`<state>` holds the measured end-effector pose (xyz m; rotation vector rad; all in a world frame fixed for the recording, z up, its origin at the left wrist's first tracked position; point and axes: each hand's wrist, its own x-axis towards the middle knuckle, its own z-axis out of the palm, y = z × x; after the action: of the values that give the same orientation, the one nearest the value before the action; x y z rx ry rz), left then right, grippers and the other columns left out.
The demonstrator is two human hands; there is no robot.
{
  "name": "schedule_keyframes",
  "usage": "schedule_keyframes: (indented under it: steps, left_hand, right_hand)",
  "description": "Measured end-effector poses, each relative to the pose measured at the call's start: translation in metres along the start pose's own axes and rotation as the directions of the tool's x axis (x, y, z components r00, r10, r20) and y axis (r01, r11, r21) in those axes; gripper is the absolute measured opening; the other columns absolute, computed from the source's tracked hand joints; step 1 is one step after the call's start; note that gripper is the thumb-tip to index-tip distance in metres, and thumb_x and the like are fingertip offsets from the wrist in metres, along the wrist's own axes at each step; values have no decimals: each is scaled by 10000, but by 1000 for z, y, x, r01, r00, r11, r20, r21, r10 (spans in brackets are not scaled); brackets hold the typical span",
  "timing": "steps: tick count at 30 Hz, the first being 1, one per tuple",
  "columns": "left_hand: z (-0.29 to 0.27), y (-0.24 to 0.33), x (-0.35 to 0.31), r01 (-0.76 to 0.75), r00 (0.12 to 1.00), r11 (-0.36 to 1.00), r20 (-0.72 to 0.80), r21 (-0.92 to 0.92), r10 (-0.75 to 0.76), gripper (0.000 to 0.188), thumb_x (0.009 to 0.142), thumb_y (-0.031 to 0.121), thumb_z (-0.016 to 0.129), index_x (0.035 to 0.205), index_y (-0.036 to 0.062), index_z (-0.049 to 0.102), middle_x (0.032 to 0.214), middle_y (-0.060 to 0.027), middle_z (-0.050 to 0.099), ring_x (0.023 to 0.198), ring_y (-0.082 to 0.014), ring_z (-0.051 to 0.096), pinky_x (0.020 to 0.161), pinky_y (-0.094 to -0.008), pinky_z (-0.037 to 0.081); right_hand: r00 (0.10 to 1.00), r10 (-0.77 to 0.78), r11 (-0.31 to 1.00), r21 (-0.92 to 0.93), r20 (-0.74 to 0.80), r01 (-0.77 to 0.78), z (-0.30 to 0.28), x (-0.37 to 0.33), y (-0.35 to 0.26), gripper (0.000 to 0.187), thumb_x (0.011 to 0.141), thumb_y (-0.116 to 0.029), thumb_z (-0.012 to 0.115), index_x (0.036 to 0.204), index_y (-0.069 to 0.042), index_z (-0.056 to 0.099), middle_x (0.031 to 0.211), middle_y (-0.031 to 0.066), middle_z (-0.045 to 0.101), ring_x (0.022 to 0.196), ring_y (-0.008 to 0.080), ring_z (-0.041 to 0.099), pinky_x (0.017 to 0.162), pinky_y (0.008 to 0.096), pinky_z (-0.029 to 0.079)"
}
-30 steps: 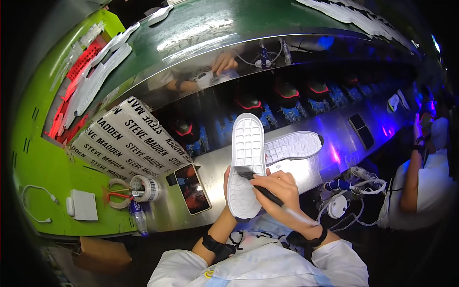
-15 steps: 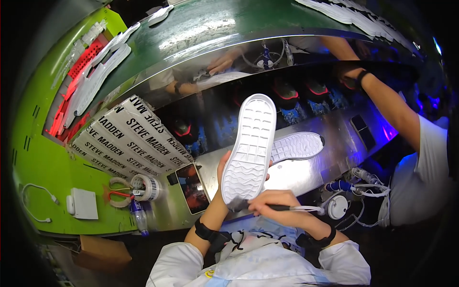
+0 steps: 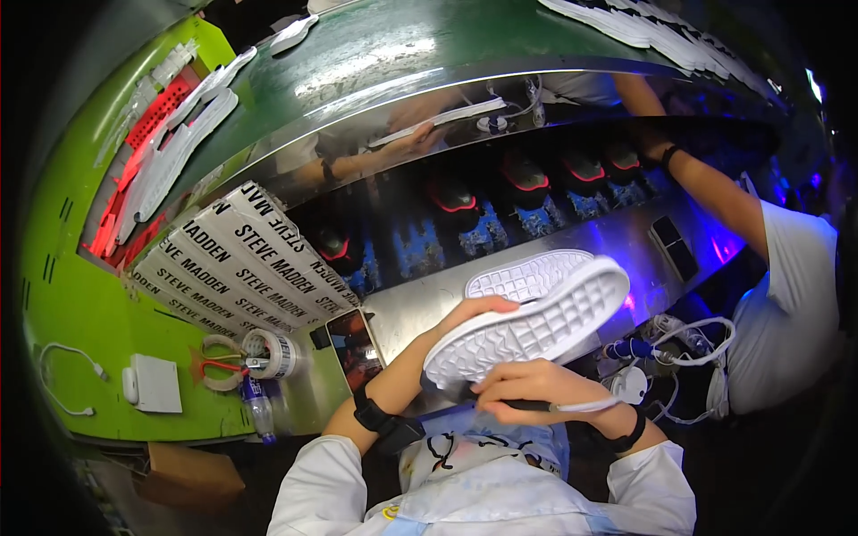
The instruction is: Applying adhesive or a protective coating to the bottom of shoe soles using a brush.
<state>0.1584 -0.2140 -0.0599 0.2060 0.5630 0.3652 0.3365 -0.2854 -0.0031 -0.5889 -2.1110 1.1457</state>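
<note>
My left hand is closed around the heel half of a white shoe sole, which I hold tilted up toward the right with its patterned tread showing. In my closed right hand is a brush with a dark handle and a pale rear end. Its dark bristle end is at the lower edge of the sole, mostly hidden by my fingers; I cannot tell whether it touches. Just behind the held sole, a second white sole lies on the metal bench, partly covered.
On the left stand a printed white box, a phone or tablet, tape rolls and a plastic bottle. Beyond the bench runs a dark channel with red-lit fixtures. A co-worker's arm reaches in from the right.
The held sole has swung from nearly upright to leaning right, toe lower and over the second sole. My left hand now shows on its upper edge. The brush has moved slightly right.
</note>
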Motion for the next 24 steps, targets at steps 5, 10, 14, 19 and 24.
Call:
schedule_keyframes:
  steps: [5, 10, 14, 19, 24]
  left_hand:
    - [8, 3, -4, 26, 983, 977, -182, 209, 13, 400, 792, 226, 646, 1127, 12, 604, 1046, -118, 652, 861, -181, 646, 753, -263, 518]
    - [30, 8, -31, 50, 989, 924, -145, 380, 6, 384, 800, 232, 655, 1129, 39, 610, 1050, -90, 650, 871, -141, 639, 738, -231, 508]
    - [42, 11, -47, 3, 974, 918, -209, 396, 86, 497, 787, 345, 651, 1148, 11, 586, 1034, -95, 634, 873, -153, 608, 753, -238, 473]
    - [46, 14, -56, 57, 968, 819, -232, 571, 95, 401, 831, 295, 636, 1125, 23, 623, 999, -67, 655, 854, -103, 617, 750, -203, 466]
    - [25, 6, -78, -33, 941, 756, -235, 653, 245, 461, 816, 287, 636, 1162, -13, 589, 1071, -135, 624, 931, -167, 617, 833, -241, 463]
  right_hand:
    - [995, 94, 993, 69, 42, -97, -12, -10, 5, 137, 822, -61, 620, 932, 19, 637, 936, 131, 631, 791, 236, 637, 704, 303, 505]
    - [996, 57, 998, -15, 71, -56, -27, -21, 12, 125, 806, -87, 637, 894, -2, 664, 900, 101, 645, 770, 203, 639, 678, 290, 505]
    - [977, 211, 977, 27, -28, -210, -36, -31, 13, 98, 801, -47, 596, 814, -5, 683, 757, 82, 657, 747, 177, 638, 676, 280, 504]
    - [882, 455, 873, 258, -123, -414, -41, -43, 22, 116, 805, -39, 584, 803, 27, 680, 757, 93, 659, 673, 136, 642, 637, 246, 505]
    - [906, 379, 910, -100, -188, -401, -50, -53, 32, 161, 840, -40, 540, 785, 23, 677, 710, 84, 651, 619, 138, 640, 567, 236, 496]
